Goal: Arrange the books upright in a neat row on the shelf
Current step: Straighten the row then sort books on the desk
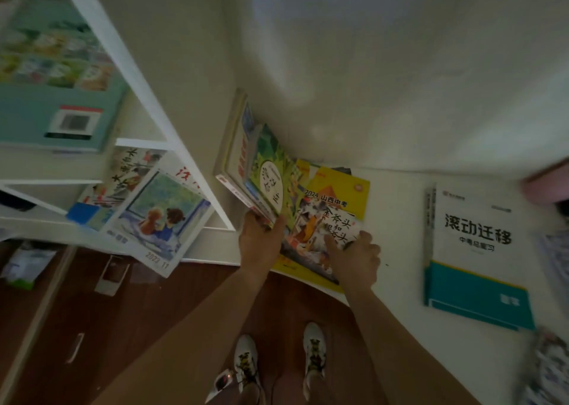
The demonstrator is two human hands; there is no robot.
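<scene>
Two hands (pixel 260 235) at book stack's (pixel 246 170) edge

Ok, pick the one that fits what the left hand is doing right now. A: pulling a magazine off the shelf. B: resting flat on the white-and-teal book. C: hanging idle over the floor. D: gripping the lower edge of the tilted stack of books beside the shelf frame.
D: the left hand has its fingers curled round the lower edge of the tilted stack of books, close beside the white shelf frame.
</scene>
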